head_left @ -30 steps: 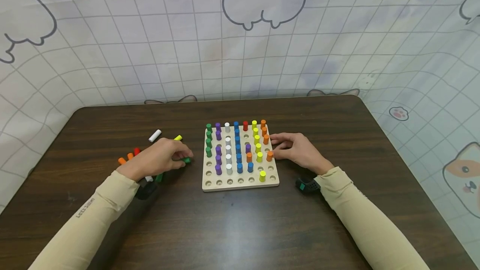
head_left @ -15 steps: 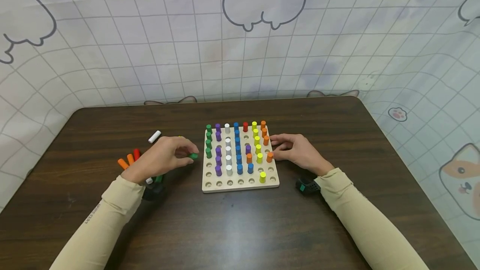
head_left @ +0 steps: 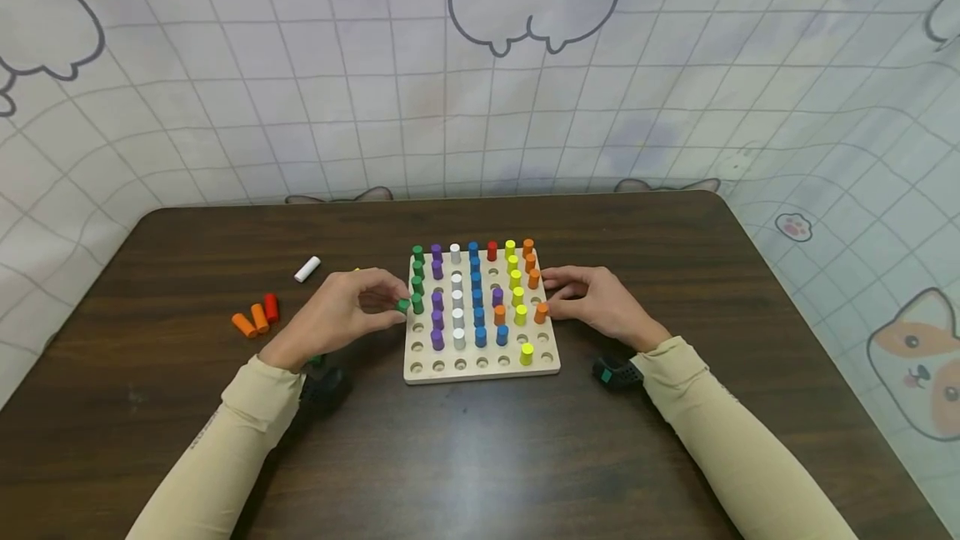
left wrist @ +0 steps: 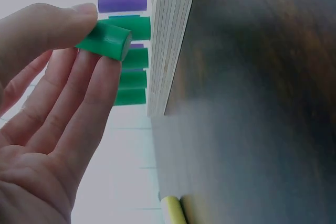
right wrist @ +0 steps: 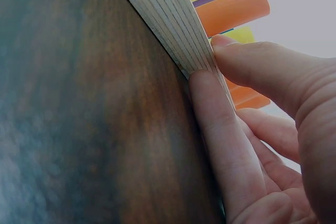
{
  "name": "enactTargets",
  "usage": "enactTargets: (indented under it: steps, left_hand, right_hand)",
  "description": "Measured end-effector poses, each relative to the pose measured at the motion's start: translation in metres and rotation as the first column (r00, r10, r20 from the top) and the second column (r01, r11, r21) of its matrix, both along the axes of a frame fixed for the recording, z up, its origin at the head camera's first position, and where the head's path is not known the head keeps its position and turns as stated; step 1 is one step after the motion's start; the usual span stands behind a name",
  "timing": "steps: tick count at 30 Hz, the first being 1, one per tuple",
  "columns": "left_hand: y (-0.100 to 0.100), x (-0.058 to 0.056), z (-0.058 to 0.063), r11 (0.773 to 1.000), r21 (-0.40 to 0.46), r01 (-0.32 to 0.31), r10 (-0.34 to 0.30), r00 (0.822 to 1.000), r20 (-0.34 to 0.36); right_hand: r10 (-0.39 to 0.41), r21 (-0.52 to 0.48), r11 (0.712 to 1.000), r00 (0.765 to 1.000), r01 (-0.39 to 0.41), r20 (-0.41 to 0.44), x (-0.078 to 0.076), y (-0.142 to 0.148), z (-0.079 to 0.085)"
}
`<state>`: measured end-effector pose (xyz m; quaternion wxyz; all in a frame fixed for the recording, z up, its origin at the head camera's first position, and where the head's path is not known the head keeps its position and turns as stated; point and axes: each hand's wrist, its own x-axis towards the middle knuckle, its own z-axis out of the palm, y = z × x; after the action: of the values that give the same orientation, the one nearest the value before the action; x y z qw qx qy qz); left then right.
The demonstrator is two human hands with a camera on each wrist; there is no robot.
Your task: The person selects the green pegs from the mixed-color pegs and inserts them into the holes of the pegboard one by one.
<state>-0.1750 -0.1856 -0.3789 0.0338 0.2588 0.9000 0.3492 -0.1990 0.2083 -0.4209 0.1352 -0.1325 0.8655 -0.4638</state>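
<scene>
A pale wooden pegboard (head_left: 450,376) lies on the table, with colored pegs standing in columns and several holes bare. Between thumb and fingers, my left hand (head_left: 337,311) pinches a green peg (left wrist: 107,40), tilted and lifted at the board's left edge. Just behind it stands the column of green pegs (left wrist: 134,57) set in the board. On the opposite side, my right hand (head_left: 600,300) grips the board's right edge, a finger against the layered side (right wrist: 168,22) and the thumb at the upper rim, near an orange peg (right wrist: 236,11).
Left of the board lie two loose orange pegs (head_left: 243,325), a red peg (head_left: 272,307) and a white peg (head_left: 307,269). A yellow peg (left wrist: 172,211) lies beyond the left hand. Another green piece (head_left: 317,360) shows partly under the left wrist. A patterned cloth (head_left: 375,90) hangs behind the table.
My left hand has carried the green peg rightward from the loose pegs to the board's left edge, uncovering the orange and red pegs. My right hand has stayed on the board.
</scene>
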Motion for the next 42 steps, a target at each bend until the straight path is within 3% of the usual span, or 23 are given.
enactTargets:
  steps: [5,24,42]
  left_hand:
    - [0.001,-0.001,-0.001,1.000,0.008,-0.006,0.006,1.000,0.014]
    - [0.006,-0.003,-0.009,0.994,0.111,0.016,-0.037,0.981,0.189]
    - [0.003,-0.005,-0.014,0.994,0.111,0.014,-0.035,0.981,0.189]
  right_hand:
    - [0.001,0.011,1.000,1.000,-0.001,-0.006,-0.001,0.000,0.001]
    - [0.004,-0.006,1.000,1.000,-0.004,-0.002,-0.003,0.000,0.004]
    - [0.009,-0.001,1.000,1.000,-0.009,0.000,-0.001,0.000,0.000]
